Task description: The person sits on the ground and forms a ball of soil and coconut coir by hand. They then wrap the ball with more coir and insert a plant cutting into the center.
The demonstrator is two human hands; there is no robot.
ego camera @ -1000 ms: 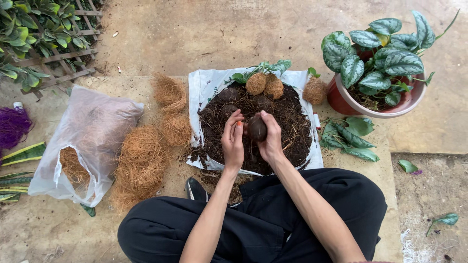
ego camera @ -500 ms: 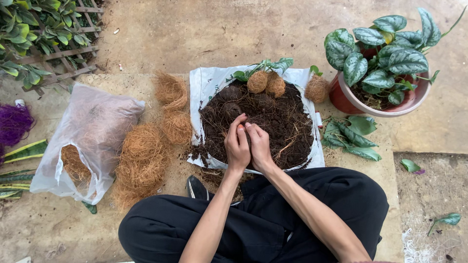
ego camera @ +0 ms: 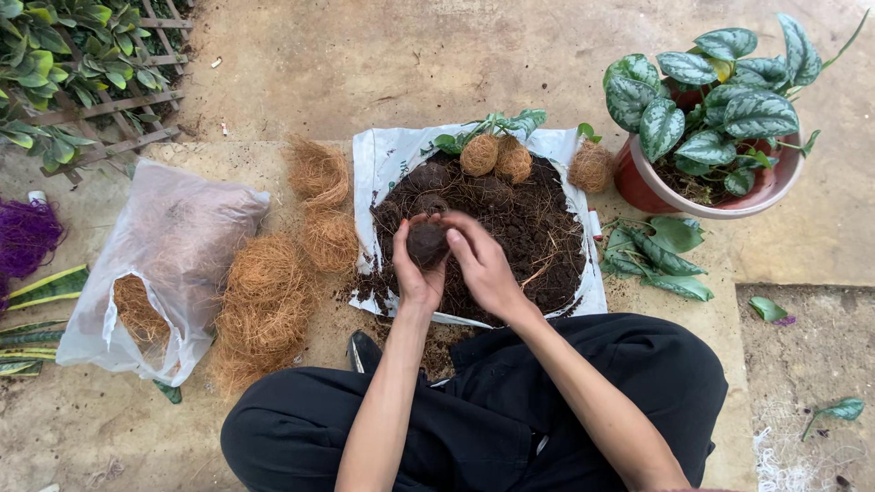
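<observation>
both hands (ego camera: 453,264) cupping soil ball (ego camera: 426,244), white sheet (ego camera: 387,164), concrete floor (ego camera: 437,64)

Crumbly matt soil ball (ego camera: 427,244), glossy white plastic sheet (ego camera: 387,164), rough coir fibre (ego camera: 266,296)

— How is the light? — Soft, even daylight, as under overcast sky; no hard shadows on the concrete ground (ego camera: 474,64); only faint shade beneath the potted plant (ego camera: 720,109).

— And sharpness? — Crisp across the centre; the soil pile (ego camera: 510,228) reads dark with little detail; the white sheet (ego camera: 387,159) is bright, not blown out; slight wide-angle bending at the edges.
</observation>
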